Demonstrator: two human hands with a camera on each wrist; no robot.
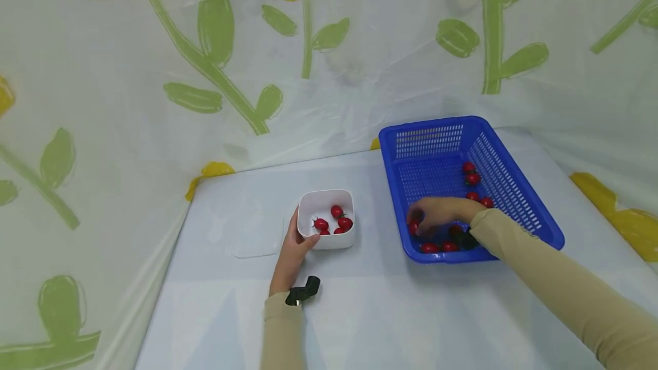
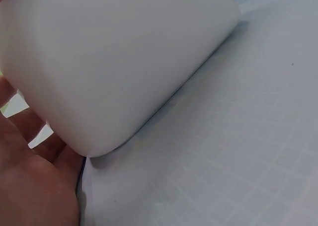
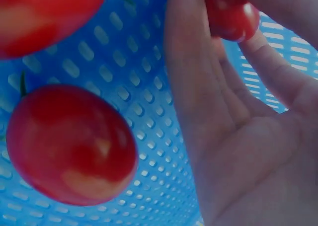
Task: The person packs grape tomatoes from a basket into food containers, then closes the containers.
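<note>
Head view, and both hands are busy! On the left, the left hand (image 1: 292,253) grips a white square container (image 1: 334,241), thumb at the near corner and fingers round its left side. Inside sits a little cluster of red cherry tomatoes (image 1: 345,223), five of them visible, resting on the bottom. Over to the right, the right hand (image 1: 439,212) is down inside the blue perforated basket (image 1: 519,193), and the right wrist view gives us the catch: one cherry tomato (image 3: 232,17) pinched between thumb and fingers! More tomatoes (image 1: 472,179) lie about that basket, a pair along the right wall, two more just beside the forearm, others close to the near edge. The right wrist camera shows two big in its frame, green stems showing, apart from the fingers.

Left wrist view now: the container's smooth outer wall fills the upper part, its base on the white table (image 1: 360,313), fingers reaching behind it. A clear flat panel (image 1: 259,236) lies just left of it. Black devices ride both wrists, below tan sleeves (image 1: 283,330), and behind it all hangs a pale sheet (image 1: 385,61) with yellow flowers and green stems.
</note>
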